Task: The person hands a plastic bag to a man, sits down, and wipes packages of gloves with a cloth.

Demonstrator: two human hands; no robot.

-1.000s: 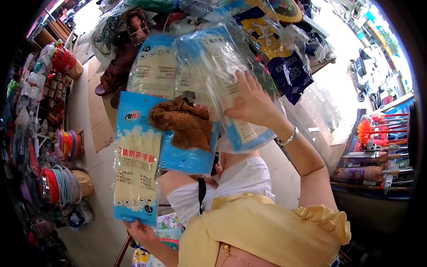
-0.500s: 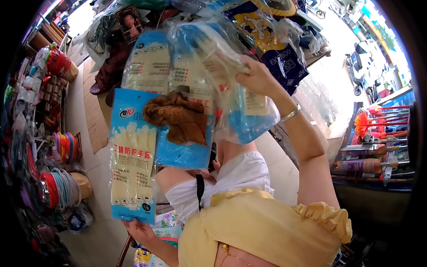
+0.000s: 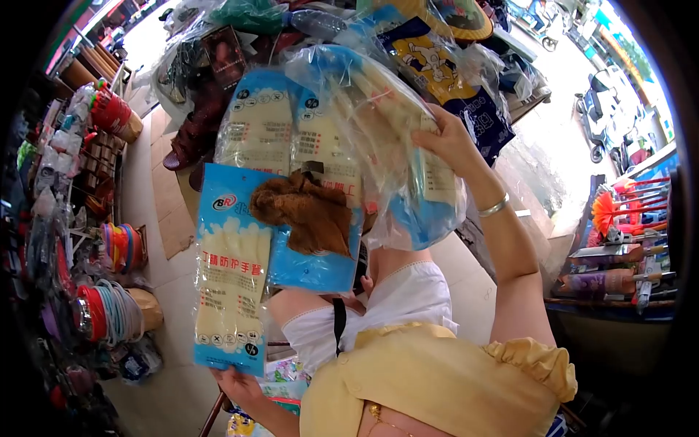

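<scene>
At lower left, my left hand (image 3: 239, 386) is closed on the bottom edge of a blue-and-white glove packet (image 3: 231, 284), which shows pale rubber gloves and red print. My right hand (image 3: 453, 138) pinches the side of a clear plastic bag (image 3: 364, 102) containing more glove packets. Between them, a brown furry piece (image 3: 306, 215) with a dark band rests on another blue glove packet (image 3: 313, 273). Two further glove packets (image 3: 255, 124) lie behind it, side by side. Some of the packets are partly covered by the clear bag.
A heap with a dark blue and yellow bag (image 3: 437, 65) and dark red shoes (image 3: 193, 138) lies beyond. Shelves at left carry a red basket (image 3: 113, 109) and coiled hoses or cords (image 3: 116, 313). Brushes (image 3: 608, 211) hang at right, near a parked scooter (image 3: 601, 109).
My right hand has moved slightly right and pulled the clear bag's side outward, so the plastic spreads wider. My left hand still grips the packet. The whole view has shifted a little.
</scene>
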